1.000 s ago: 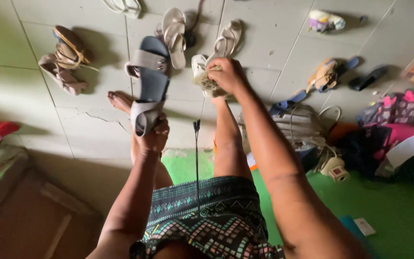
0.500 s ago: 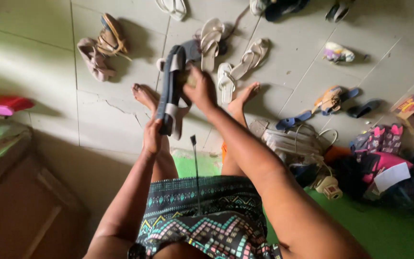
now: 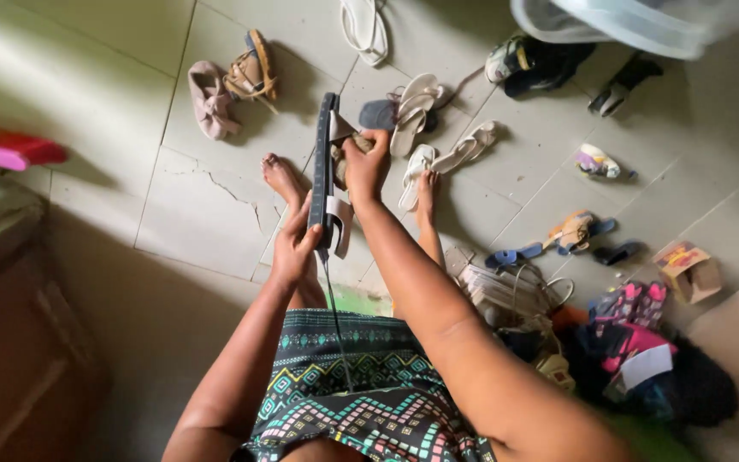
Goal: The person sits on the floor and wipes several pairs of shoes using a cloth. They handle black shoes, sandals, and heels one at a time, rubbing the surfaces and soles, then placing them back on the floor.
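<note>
Sandal (image 3: 327, 171) held edge-on above the feet: left hand (image 3: 294, 248) clasps its near end, right hand (image 3: 364, 164) presses a cloth (image 3: 341, 159) to its side. Wiping underway; other shoes (image 3: 421, 128) on the floor untouched.

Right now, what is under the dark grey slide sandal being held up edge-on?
Below the dark grey slide sandal show pale cracked floor tile and a bare foot. The right hand covers whatever it presses against the sandal's strap side; the left hand hides the heel end.
</note>
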